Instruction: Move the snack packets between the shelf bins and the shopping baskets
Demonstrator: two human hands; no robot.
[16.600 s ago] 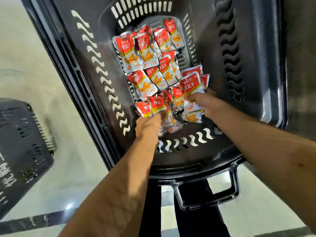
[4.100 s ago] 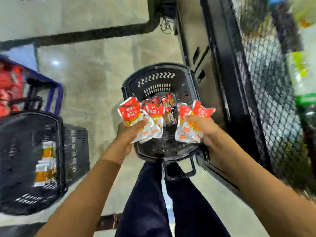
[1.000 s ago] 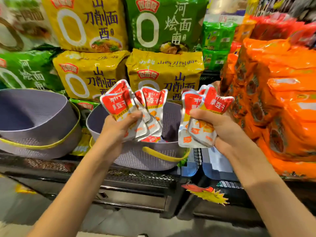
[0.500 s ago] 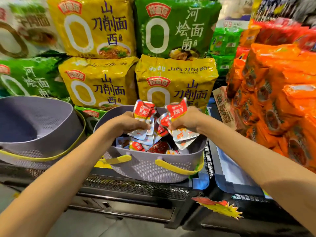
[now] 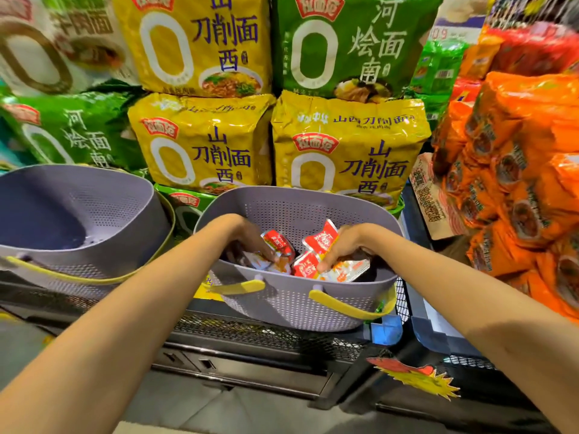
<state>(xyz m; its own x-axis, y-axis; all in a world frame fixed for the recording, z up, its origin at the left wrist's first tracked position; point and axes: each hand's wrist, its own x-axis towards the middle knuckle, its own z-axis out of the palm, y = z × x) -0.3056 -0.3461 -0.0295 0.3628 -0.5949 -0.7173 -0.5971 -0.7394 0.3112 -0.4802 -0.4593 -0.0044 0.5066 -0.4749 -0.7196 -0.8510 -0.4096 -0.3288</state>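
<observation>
Our left grip (image 5: 250, 242) and right grip (image 5: 343, 245) each curl round a few red snack packets (image 5: 308, 266) low inside the purple shelf bin (image 5: 294, 198). We judge them light, soft and slippery, best pinched at the flat sealed edges.

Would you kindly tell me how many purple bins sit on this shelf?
2: the left bin beside the centre bin, which holds snack packets. More may lie outside the frame.

The purple bin (image 5: 288, 303) hides its lower snack packets (image 5: 308, 266); grip of left hand (image 5: 247, 238) and right hand (image 5: 347, 242) is unclear.
</observation>
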